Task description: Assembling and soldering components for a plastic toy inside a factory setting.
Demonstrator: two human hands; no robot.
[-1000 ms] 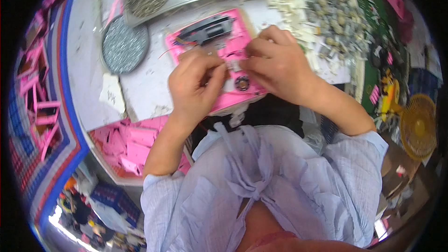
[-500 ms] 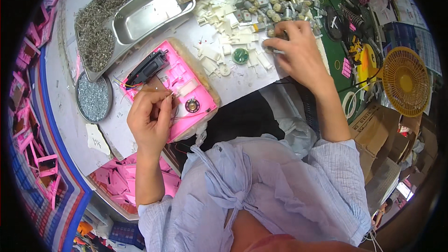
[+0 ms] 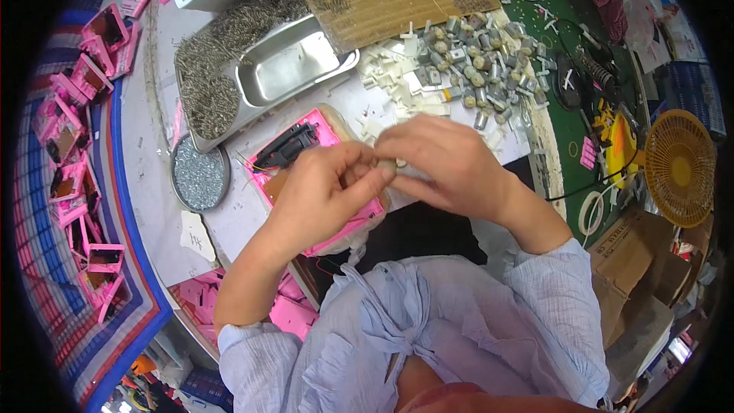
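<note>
My left hand (image 3: 325, 183) and my right hand (image 3: 443, 160) meet over the right side of an open pink plastic casing (image 3: 323, 125). Both are closed, fingertips pinched together and touching. Between them shows a bit of a small grey-tan piece (image 3: 400, 162), which looks like one of the small motors; the fingers cover most of it. What else the left fingers hold is hidden. In the casing lies a black part (image 3: 285, 147) with thin coloured wires at its left end. My hands hide the casing's lower middle. It rests on a padded, plastic-wrapped support (image 3: 359, 239).
Beyond the hands lie piled small motors (image 3: 478, 69) and white plastic parts (image 3: 386, 80). A metal tray (image 3: 287, 61), a heap of screws (image 3: 210, 103) and a round dish of small metal pieces (image 3: 200, 176) stand left. Pink casings (image 3: 99, 46) line the left side; a yellow fan (image 3: 679, 168) stands right.
My right hand has come from the motor pile toward me and left, meeting my left hand over the casing. The view has shifted, so the bench appears lower and further right.
</note>
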